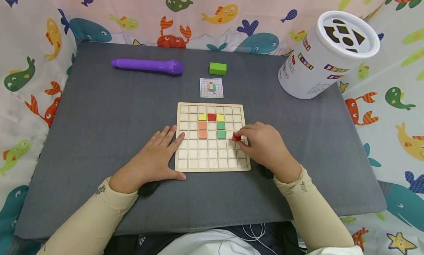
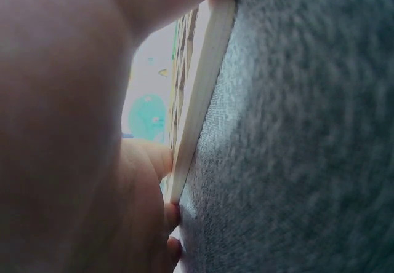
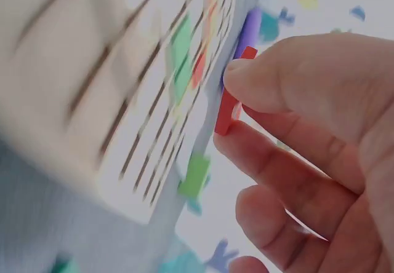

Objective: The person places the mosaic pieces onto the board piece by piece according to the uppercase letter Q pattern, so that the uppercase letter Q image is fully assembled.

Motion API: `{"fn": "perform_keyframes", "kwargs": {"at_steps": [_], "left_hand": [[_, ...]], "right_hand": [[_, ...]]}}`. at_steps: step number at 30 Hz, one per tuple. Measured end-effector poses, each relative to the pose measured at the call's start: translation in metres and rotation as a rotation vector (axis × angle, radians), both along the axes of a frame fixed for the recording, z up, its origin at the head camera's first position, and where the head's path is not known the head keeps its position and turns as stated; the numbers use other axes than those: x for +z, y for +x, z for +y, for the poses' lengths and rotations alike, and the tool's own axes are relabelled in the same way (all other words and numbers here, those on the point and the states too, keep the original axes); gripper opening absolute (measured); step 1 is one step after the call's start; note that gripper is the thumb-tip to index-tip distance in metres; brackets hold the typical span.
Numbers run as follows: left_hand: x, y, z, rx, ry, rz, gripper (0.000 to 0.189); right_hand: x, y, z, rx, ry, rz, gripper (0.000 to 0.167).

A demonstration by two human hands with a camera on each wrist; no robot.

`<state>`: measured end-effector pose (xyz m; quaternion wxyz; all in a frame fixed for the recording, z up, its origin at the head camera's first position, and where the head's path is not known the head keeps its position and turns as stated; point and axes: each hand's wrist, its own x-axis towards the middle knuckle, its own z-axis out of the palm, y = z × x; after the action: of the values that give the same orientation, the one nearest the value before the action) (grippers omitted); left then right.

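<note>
A pale wooden grid board (image 1: 212, 163) lies on the table. Set in its upper cells are a red square tile (image 1: 211, 117) between two yellow rounded tiles (image 1: 202, 117), two orange tiles (image 1: 202, 130) below on the left and two green tiles (image 1: 221, 130) on the right. Fingers spread, my left hand (image 1: 154, 159) rests along the board's left edge, its thumb at the lower left corner. Between thumb and fingers my right hand (image 1: 265, 144) pinches another red tile (image 3: 226, 110), over the board's right-hand columns. In the right wrist view that tile is tilted on edge above the grid.
Behind the board lies a small grid card (image 1: 211, 88) with a coloured letter-like pattern. A green block (image 1: 217, 68) and a purple microphone-shaped stick (image 1: 145, 65) lie farther back. At the back right stands a white bucket (image 1: 308, 71) with shaped holes in its lid.
</note>
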<state>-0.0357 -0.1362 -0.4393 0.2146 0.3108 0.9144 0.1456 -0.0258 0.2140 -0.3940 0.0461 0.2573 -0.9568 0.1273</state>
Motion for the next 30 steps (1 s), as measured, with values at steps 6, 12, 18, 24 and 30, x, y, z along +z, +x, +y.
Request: {"fn": "perform_keyframes", "kwargs": {"at_steps": [6,12,18,24,30], "left_hand": [[0.0,-0.001,0.0,0.007,-0.009,-0.003,0.135],[0.001,0.0,0.002,0.003,-0.008,-0.014,0.134],[0.001,-0.001,0.002,0.002,-0.013,-0.01,0.134],[0.002,0.0,0.001,0.005,-0.013,-0.006,0.134],[0.002,0.0,0.0,0.01,-0.006,-0.008,0.135]], "right_hand": [[-0.008,-0.003,-0.039,0.12,0.008,-0.064,0.015],[-0.018,-0.006,-0.055,0.122,0.086,-0.111,0.016],[-0.018,-0.01,-0.057,0.107,0.113,-0.109,0.018],[-0.018,-0.009,-0.055,0.108,0.079,-0.167,0.023],[-0.012,-0.001,-0.034,0.06,0.017,-0.167,0.024]]}}
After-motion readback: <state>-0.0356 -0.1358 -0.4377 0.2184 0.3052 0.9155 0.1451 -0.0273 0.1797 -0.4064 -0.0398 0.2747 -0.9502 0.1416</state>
